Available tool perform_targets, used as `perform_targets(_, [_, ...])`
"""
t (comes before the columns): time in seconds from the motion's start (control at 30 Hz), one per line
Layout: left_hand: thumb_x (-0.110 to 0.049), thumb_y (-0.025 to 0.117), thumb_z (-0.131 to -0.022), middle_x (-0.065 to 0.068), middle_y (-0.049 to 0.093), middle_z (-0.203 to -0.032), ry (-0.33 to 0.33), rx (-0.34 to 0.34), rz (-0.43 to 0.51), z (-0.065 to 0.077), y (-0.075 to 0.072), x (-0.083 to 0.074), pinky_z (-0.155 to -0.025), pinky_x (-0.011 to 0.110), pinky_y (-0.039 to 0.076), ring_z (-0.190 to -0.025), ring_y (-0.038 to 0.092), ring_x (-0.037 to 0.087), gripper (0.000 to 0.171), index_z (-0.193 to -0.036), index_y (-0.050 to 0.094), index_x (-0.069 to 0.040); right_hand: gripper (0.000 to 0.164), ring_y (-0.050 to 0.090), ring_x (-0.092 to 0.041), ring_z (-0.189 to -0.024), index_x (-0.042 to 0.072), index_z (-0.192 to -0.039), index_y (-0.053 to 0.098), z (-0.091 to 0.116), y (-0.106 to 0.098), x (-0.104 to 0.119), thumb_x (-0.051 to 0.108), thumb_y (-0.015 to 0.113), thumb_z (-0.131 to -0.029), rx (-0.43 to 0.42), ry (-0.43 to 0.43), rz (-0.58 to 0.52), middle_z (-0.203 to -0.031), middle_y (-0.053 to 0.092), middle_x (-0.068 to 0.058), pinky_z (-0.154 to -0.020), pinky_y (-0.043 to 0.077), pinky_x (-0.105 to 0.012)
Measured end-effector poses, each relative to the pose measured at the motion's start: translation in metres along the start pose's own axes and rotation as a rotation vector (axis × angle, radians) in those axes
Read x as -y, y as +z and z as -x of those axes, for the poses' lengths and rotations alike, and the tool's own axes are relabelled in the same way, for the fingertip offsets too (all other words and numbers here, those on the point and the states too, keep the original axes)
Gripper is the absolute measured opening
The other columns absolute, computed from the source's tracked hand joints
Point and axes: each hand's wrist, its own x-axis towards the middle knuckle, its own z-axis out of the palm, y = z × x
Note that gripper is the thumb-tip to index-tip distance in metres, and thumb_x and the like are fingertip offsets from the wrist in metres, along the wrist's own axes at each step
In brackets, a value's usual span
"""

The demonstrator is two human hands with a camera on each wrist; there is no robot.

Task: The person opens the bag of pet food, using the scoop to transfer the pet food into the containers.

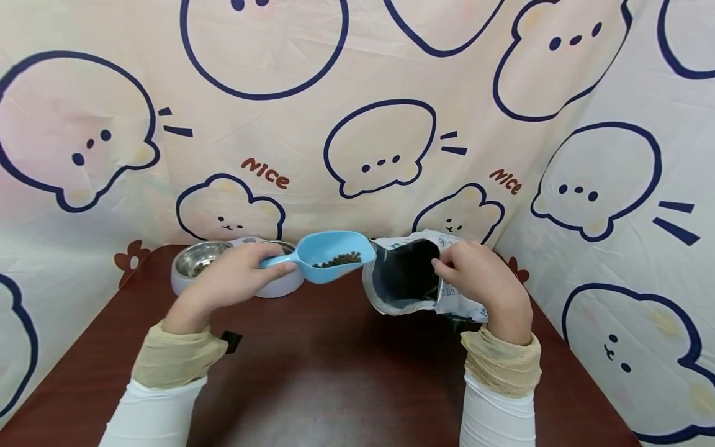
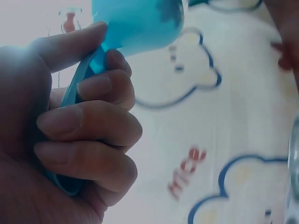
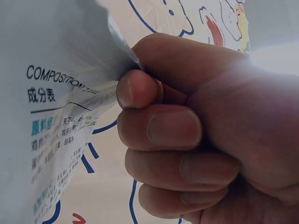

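Note:
My left hand grips the handle of a blue scoop, its fingers curled round the handle in the left wrist view. Brown kibble lies in the scoop, whose front lip reaches the mouth of a pet food bag. The bag's dark inside faces the scoop. With thumb and finger, my right hand pinches the bag's edge. Printed text, including "COMPOSITION", shows on the white bag in the right wrist view. Behind the left hand stands a double pet bowl, partly hidden by hand and scoop.
Some kibble lies in the left metal bowl. A small black piece sits on the dark red-brown table near the left wrist. Cartoon-printed cloth hangs round the back and sides.

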Motion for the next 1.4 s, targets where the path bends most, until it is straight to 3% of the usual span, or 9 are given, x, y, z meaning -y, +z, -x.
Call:
perform_targets(0.17, [-0.045, 0.063, -0.100, 0.005, 0.055, -0.078, -0.043, -0.060, -0.083, 0.009, -0.023, 0.026, -0.064, 0.036, 0.041, -0.074, 0.051, 0.022, 0.032, -0.101, 0.071, -0.014, 0.046, 0.042, -0.015, -0.052, 0.014, -0.057, 0.059, 0.001, -0.001, 0.000, 0.018, 0.059, -0.102, -0.012, -0.014, 0.000, -0.052, 0.037, 0.003, -0.053, 0.037, -0.029])
perform_targets(0.23, [-0.047, 0.062, -0.101, 0.011, 0.068, -0.092, -0.065, -0.091, -0.112, 0.012, -0.030, 0.037, -0.070, 0.040, 0.048, -0.085, 0.060, 0.028, 0.038, -0.112, 0.072, -0.012, 0.046, 0.042, -0.015, -0.052, 0.014, -0.057, 0.059, 0.001, -0.001, 0.001, 0.019, 0.059, -0.102, -0.016, -0.022, 0.001, -0.052, 0.037, 0.003, -0.053, 0.037, -0.029])
perform_targets(0.37, [-0.049, 0.058, -0.102, 0.017, 0.069, -0.104, -0.129, -0.130, -0.115, 0.016, -0.041, 0.058, -0.069, 0.041, 0.049, -0.090, 0.061, 0.032, 0.047, -0.120, 0.070, -0.008, 0.045, 0.043, -0.015, -0.053, 0.014, -0.057, 0.059, 0.001, -0.003, 0.002, 0.019, 0.059, -0.102, -0.008, -0.016, 0.001, -0.052, 0.037, 0.003, -0.053, 0.037, -0.029])
perform_targets(0.47, [-0.052, 0.055, -0.103, 0.012, 0.059, -0.084, -0.176, -0.138, -0.119, 0.018, -0.047, 0.073, -0.062, 0.036, 0.040, -0.079, 0.053, 0.027, 0.049, -0.115, 0.069, -0.007, 0.044, 0.043, -0.015, -0.054, 0.014, -0.059, 0.059, 0.001, -0.004, 0.001, 0.020, 0.059, -0.102, 0.002, -0.007, 0.002, -0.053, 0.038, 0.002, -0.053, 0.038, -0.030])
perform_targets(0.6, [-0.053, 0.053, -0.103, 0.007, 0.052, -0.073, -0.202, -0.136, -0.127, 0.021, -0.050, 0.088, -0.059, 0.035, 0.038, -0.072, 0.051, 0.023, 0.048, -0.109, 0.067, -0.007, 0.043, 0.044, -0.015, -0.056, 0.015, -0.059, 0.061, 0.001, -0.005, 0.001, 0.020, 0.059, -0.102, 0.007, -0.012, 0.000, -0.053, 0.039, 0.002, -0.054, 0.038, -0.030])
perform_targets(0.7, [-0.052, 0.054, -0.103, 0.007, 0.054, -0.073, -0.224, -0.127, -0.113, 0.022, -0.050, 0.098, -0.059, 0.034, 0.039, -0.072, 0.052, 0.023, 0.048, -0.105, 0.067, -0.005, 0.045, 0.043, -0.015, -0.055, 0.015, -0.057, 0.057, 0.001, -0.004, 0.001, 0.020, 0.060, -0.102, 0.007, -0.017, -0.004, -0.053, 0.038, 0.003, -0.053, 0.037, -0.030])
perform_targets(1.0, [-0.057, 0.051, -0.102, 0.008, 0.058, -0.081, -0.325, -0.120, -0.124, 0.031, -0.053, 0.134, -0.061, 0.035, 0.037, -0.079, 0.051, 0.025, 0.060, -0.117, 0.065, -0.001, 0.044, 0.043, -0.015, -0.055, 0.015, -0.058, 0.058, 0.002, -0.003, 0.000, 0.020, 0.060, -0.102, 0.008, -0.022, -0.003, -0.053, 0.038, 0.003, -0.054, 0.037, -0.029])
perform_targets(1.17, [-0.055, 0.051, -0.103, 0.007, 0.054, -0.080, -0.366, -0.104, -0.132, 0.041, -0.057, 0.156, -0.062, 0.036, 0.036, -0.083, 0.051, 0.028, 0.064, -0.122, 0.064, 0.005, 0.042, 0.044, -0.015, -0.057, 0.015, -0.059, 0.060, 0.001, -0.002, 0.002, 0.020, 0.061, -0.102, 0.011, -0.014, -0.005, -0.054, 0.040, 0.002, -0.055, 0.038, -0.030])
perform_targets(1.4, [-0.048, 0.054, -0.104, 0.009, 0.047, -0.077, -0.411, -0.097, -0.122, 0.059, -0.062, 0.174, -0.061, 0.035, 0.036, -0.080, 0.050, 0.027, 0.061, -0.116, 0.062, 0.011, 0.042, 0.045, -0.016, -0.057, 0.016, -0.059, 0.060, -0.002, 0.003, 0.003, 0.019, 0.061, -0.101, 0.021, -0.002, -0.006, -0.054, 0.040, 0.001, -0.055, 0.039, -0.030])
